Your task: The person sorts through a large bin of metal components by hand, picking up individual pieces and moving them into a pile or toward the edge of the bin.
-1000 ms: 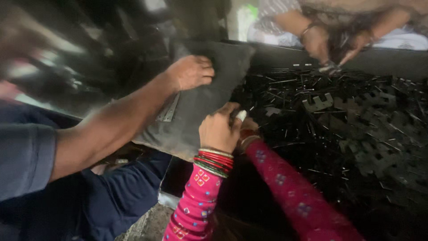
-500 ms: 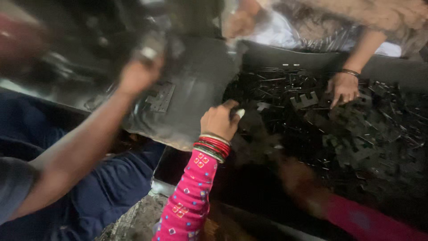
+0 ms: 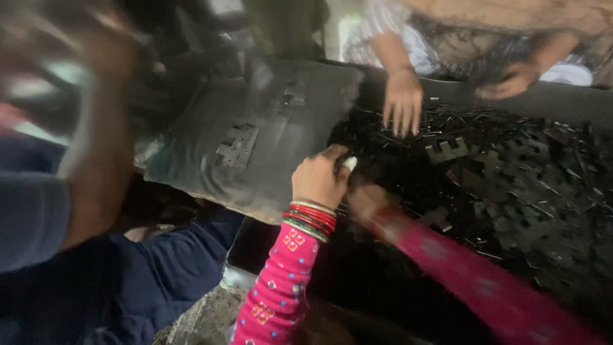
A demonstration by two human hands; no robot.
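I am looking down at a wide dark tray (image 3: 562, 105) that is holding a thick heap of small black stamped metal pieces (image 3: 504, 191), flat E-shaped plates and thin strips mixed together; I am using that heap as my landmark. Just left of the heap, a dark grey soiled cloth sack (image 3: 255, 137) is lying tilted over the tray's edge, and two of the flat plates are resting on its upper face. My left hand (image 3: 317, 180), in a pink patterned sleeve with red and green bangles at the wrist, is sitting at the heap's left edge where the sack meets it, its fingers curled shut on the sack's edge and on a small white bit that I cannot identify. My right hand (image 3: 363, 201) is blurring low at the heap's near-left side, its pink sleeve stretching away toward the lower right, and I cannot tell whether its fingers are spread or closed. At the far side of the heap, another person's hand (image 3: 402, 102) is pressing down with its fingers spread on the pieces, and a second hand (image 3: 511, 80) of theirs is resting on the tray's rim. Far left of the heap, a smeared bare forearm (image 3: 96, 147) of someone in dark blue clothing is reaching up toward the sack; that hand is too blurred to make out.
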